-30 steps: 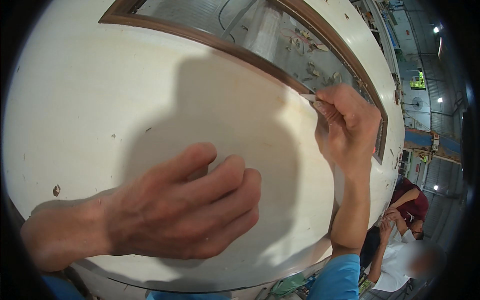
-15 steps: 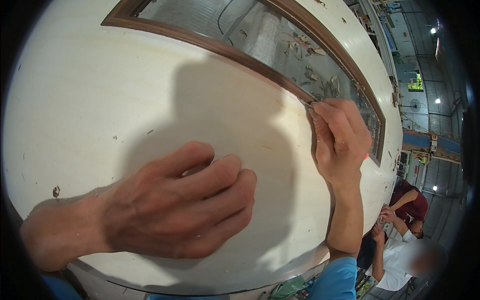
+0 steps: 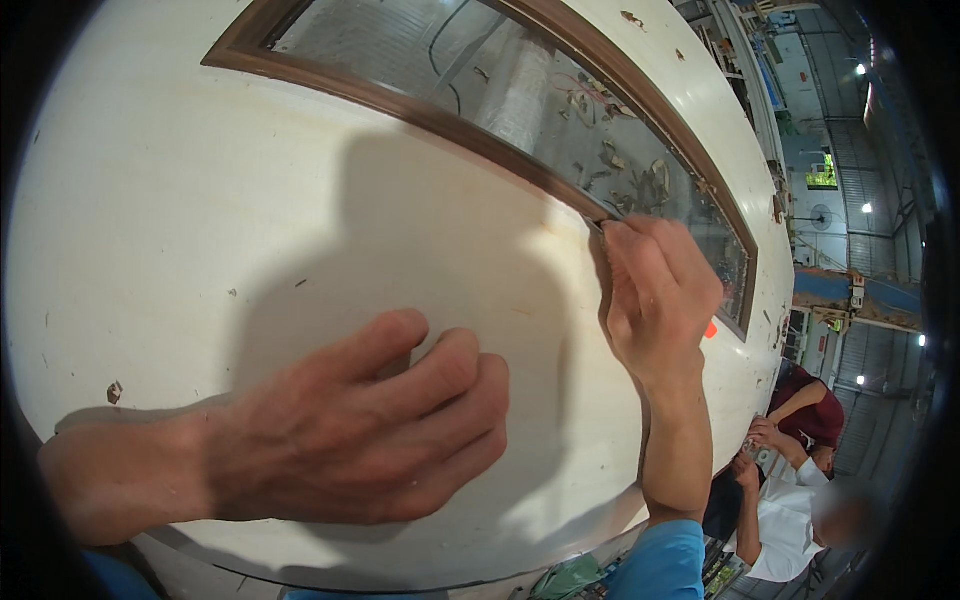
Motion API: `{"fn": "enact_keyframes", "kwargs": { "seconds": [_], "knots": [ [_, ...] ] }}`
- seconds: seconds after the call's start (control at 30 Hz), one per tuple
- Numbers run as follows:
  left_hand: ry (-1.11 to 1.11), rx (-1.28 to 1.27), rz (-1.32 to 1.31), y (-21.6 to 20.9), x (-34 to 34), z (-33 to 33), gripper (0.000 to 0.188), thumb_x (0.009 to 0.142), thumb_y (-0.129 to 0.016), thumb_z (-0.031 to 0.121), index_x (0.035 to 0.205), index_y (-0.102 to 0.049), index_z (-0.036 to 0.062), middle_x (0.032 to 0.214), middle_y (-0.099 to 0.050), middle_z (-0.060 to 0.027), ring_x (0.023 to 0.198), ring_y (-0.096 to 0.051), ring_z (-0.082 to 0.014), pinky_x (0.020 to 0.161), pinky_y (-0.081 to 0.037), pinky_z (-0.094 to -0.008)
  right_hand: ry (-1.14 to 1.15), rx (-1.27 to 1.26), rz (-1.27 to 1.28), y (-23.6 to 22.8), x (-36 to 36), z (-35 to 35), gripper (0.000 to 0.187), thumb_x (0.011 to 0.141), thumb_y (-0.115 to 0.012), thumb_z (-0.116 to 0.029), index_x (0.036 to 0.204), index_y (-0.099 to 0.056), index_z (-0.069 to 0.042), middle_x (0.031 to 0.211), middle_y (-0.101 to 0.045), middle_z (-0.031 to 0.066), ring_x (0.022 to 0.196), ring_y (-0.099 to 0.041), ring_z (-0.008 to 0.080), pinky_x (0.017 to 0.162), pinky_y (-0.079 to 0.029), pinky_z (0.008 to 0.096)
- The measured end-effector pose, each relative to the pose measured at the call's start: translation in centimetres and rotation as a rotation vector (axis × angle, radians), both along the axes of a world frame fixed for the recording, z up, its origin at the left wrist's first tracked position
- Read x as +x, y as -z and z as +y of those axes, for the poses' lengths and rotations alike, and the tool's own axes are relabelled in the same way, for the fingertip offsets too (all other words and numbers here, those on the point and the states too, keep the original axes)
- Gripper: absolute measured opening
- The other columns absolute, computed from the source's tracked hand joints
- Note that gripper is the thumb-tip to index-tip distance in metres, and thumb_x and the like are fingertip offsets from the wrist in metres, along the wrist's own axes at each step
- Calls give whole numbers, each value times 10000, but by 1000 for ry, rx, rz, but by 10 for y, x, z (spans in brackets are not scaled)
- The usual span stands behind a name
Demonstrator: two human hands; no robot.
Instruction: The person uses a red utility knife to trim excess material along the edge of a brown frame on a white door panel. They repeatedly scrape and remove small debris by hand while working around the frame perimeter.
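Observation:
A broad cream-white panel (image 3: 150,220) lies under both hands, with a brown-framed glass pane (image 3: 520,100) set in it. My right hand (image 3: 660,290) is pinched at the near edge of the brown frame (image 3: 400,105), close to the frame's right end. Whatever thin piece its fingertips grip is mostly hidden. At lower left, my left hand (image 3: 360,430) rests on or just over the panel, back upward and fingers curled in. Its fingertips are out of sight, so I cannot see whether it holds anything.
Brown flakes and scraps (image 3: 640,175) show through or on the glass. A small orange-red spot (image 3: 711,329) is beside my right wrist. Two people, one in a dark red shirt (image 3: 815,410) and one in a white shirt (image 3: 785,525), work at the right. Green cloth (image 3: 568,577) lies below the panel edge.
My right hand has shifted slightly left and down in the picture, staying pinched at the frame edge. The whole view has moved a little. My left hand keeps nearly the same curled pose.

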State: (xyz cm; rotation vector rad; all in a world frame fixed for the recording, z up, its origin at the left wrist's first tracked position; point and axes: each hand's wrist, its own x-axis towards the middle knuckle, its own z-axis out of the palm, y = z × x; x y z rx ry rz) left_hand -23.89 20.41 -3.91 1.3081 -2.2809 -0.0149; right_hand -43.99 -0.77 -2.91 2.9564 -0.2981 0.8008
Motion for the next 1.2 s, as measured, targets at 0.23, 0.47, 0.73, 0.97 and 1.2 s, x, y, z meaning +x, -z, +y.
{"fn": "enact_keyframes", "kwargs": {
  "seconds": [0.23, 0.47, 0.73, 0.97, 1.2],
  "knots": [
    [22, 5, 62, 4, 6, -1, 153, 898, -728, 129, 1044, -691, 103, 1106, -667, -38, 1066, -636, -191, 899, -518, -348, 10, 168, 2, -7, 3, -8, 247, 712, -729, 122, 903, -700, -32, 796, -649, 96, 668, -604, 292, 575, -480, 370],
    [37, 16, 74, 5, 8, 0, 176, 906, -737, 133, 1074, -689, 107, 1111, -674, -39, 1069, -639, -191, 903, -515, -343, 81, 310, 74, -14, 2, -12, 186, 794, -745, 107, 919, -701, -23, 768, -622, 115, 676, -604, 322, 604, -493, 376],
    [33, 9, 102, 5, 7, -3, 193, 867, -737, 117, 1055, -695, 105, 1089, -675, -38, 1055, -641, -191, 890, -509, -346, 78, 204, -12, -4, -9, 1, 199, 800, -774, 90, 950, -712, -25, 833, -671, 112, 703, -617, 305, 613, -508, 376],
    [38, 26, 102, 5, 9, -1, 172, 913, -750, 124, 1078, -705, 112, 1102, -685, -27, 1071, -645, -180, 901, -517, -336, 22, 37, -37, 3, -13, -3, 292, 730, -817, 95, 989, -726, -3, 898, -690, 101, 697, -612, 263, 573, -494, 361],
    [32, 29, 87, 4, 8, 0, 177, 912, -748, 131, 1080, -697, 110, 1121, -676, -31, 1086, -638, -184, 905, -517, -342, 35, -132, 50, -2, -11, 3, 249, 742, -845, 32, 957, -726, 0, 890, -682, 85, 668, -578, 226, 541, -449, 346]
  ]
}}
